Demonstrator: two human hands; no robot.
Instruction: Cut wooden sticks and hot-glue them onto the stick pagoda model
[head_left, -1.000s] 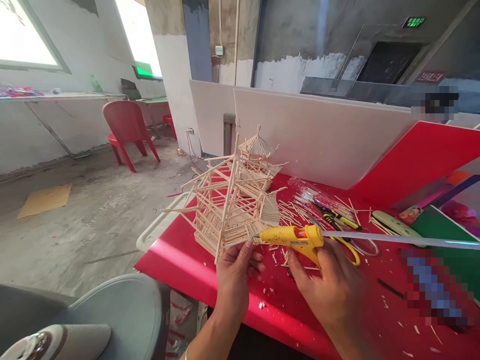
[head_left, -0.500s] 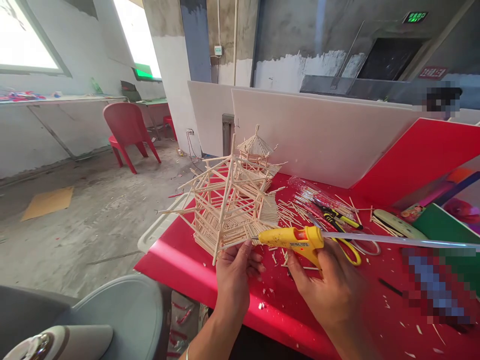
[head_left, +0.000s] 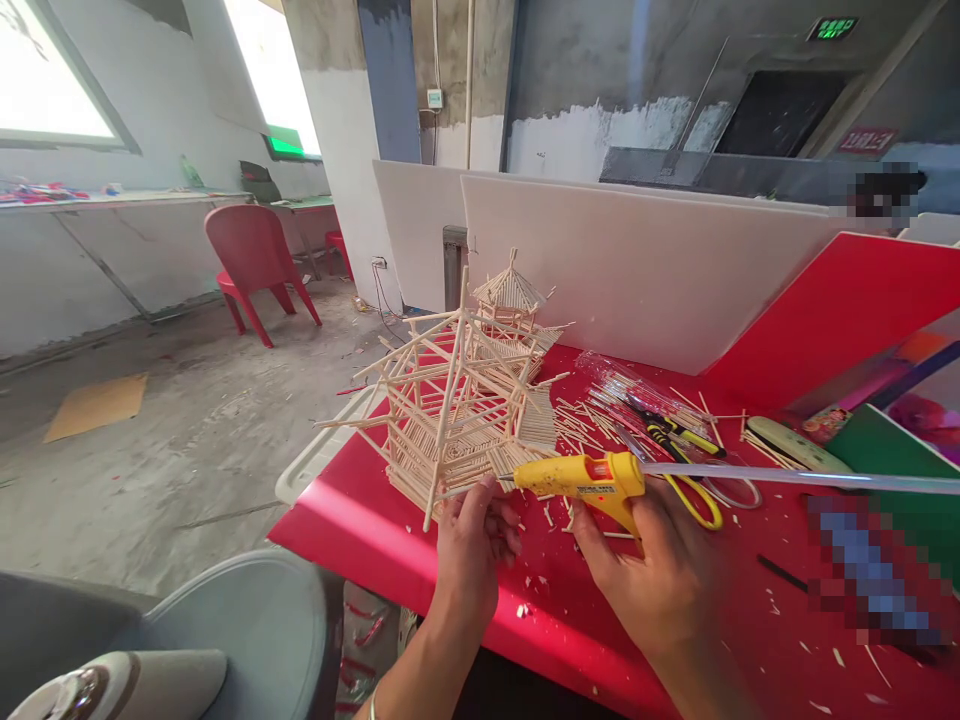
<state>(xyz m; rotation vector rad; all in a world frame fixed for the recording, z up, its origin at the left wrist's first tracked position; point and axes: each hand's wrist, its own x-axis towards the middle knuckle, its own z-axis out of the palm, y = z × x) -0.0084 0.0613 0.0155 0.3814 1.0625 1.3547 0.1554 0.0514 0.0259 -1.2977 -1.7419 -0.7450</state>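
My right hand (head_left: 660,580) is wrapped round the handle of a yellow hot glue gun (head_left: 577,474), with a long clear glue stick (head_left: 787,478) jutting from its rear. The nozzle points left, right by the fingertips of my left hand (head_left: 472,545). Thumb and finger of that hand pinch a thin wooden stick (head_left: 459,490) at the front corner of a pavilion model (head_left: 450,420). The model is an open frame of pale sticks, with slatted floor and bare roof beams. Whether the nozzle touches the stick I cannot tell.
Behind stands a second stick model (head_left: 511,290) with a closed pointed roof. Loose sticks (head_left: 581,425), yellow-handled scissors (head_left: 697,500) and pliers (head_left: 686,435) lie on the red tabletop (head_left: 555,640). White boards (head_left: 637,265) wall off the back. A grey round stool (head_left: 247,640) is at lower left.
The glue gun has shifted very slightly left and up. My left fingertips have moved a little leftward with it, and the curled fingers have drawn in slightly.
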